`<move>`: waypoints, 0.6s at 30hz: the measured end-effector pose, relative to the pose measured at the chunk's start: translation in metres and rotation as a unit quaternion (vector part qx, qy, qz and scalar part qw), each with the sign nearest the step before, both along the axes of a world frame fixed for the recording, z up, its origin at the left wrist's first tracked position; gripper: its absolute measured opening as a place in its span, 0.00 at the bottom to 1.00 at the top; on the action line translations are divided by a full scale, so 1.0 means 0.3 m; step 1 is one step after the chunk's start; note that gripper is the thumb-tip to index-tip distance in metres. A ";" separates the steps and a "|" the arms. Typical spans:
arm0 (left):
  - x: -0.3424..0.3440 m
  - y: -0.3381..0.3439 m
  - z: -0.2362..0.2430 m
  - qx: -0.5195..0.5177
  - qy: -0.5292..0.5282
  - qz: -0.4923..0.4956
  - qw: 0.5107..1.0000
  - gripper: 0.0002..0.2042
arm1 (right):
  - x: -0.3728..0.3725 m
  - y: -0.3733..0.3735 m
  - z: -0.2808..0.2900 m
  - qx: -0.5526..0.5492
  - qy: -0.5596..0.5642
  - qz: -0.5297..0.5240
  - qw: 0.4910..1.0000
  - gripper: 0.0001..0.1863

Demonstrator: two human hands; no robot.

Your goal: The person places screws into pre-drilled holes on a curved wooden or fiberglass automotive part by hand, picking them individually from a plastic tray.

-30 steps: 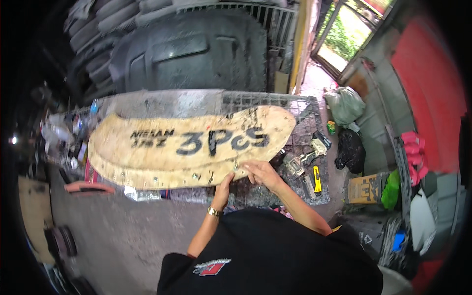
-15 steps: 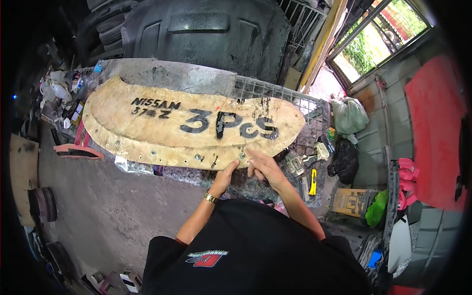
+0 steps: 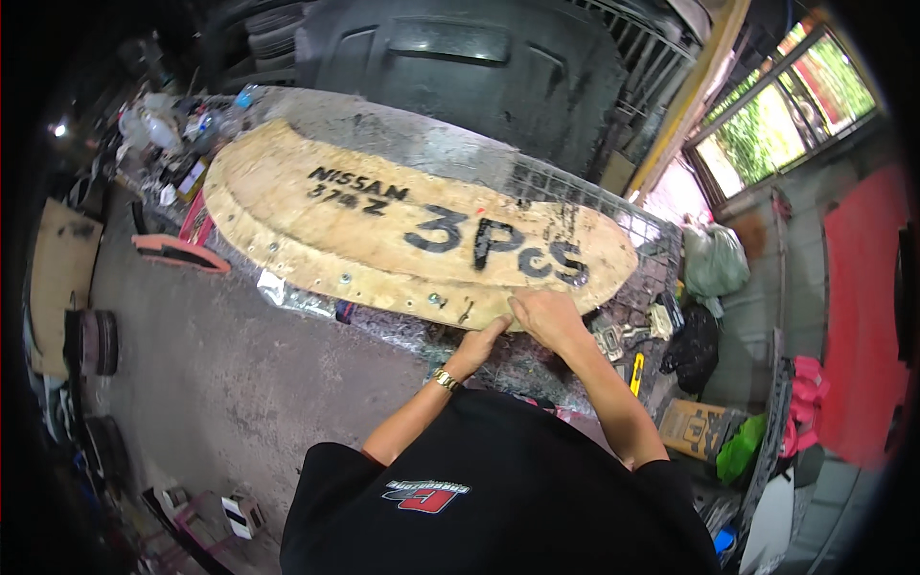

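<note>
A long, curved tan fibreglass mould (image 3: 287, 206) with black painted lettering lies across the workbench. Bolts and small holes run along its near flange, one bolt (image 3: 436, 299) showing just left of my hands. My left hand (image 3: 479, 347) grips the near edge, thumb at the rim and the other fingers hidden below. Beside it, my right hand (image 3: 548, 316) is closed, its fingertips pressed together on the flange. In the earlier picture a bolt sat at about that spot; whatever is between the fingers now is hidden.
The workbench (image 3: 431, 144) has a tiled part under the mould's right end. A yellow cutter (image 3: 636, 374) and a power tool (image 3: 613, 340) lie right of my arm. Bags (image 3: 714, 259) and a cardboard box (image 3: 695, 426) stand further right. A dark car bonnet (image 3: 460, 96) leans behind.
My right hand has gone from pointing fingers beside the bolt to a closed grip over that spot. The whole view has shifted and tilted, so the mould appears further right.
</note>
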State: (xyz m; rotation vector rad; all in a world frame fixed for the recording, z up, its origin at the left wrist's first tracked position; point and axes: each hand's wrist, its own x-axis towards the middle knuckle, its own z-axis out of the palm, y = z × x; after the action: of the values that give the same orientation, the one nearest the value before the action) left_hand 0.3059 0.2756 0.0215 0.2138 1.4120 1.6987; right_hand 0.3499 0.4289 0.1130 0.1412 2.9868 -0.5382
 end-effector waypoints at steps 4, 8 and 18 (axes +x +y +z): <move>-0.001 -0.027 -0.018 0.021 0.000 0.007 1.000 0.20 | -0.006 -0.037 0.027 -0.003 -0.012 0.001 1.000 0.15; -0.003 -0.002 -0.033 0.056 0.048 -0.010 0.997 0.20 | 0.017 -0.024 0.014 0.017 0.055 -0.012 0.998 0.15; -0.005 0.000 -0.049 0.058 0.036 -0.025 0.997 0.20 | -0.018 -0.054 0.071 0.049 -0.043 -0.021 0.998 0.14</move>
State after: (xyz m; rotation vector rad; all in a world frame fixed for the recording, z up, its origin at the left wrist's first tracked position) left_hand 0.3044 0.2756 0.0069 0.3754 1.3507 1.7475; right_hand 0.3444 0.4128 0.1342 0.2283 2.9328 -0.3801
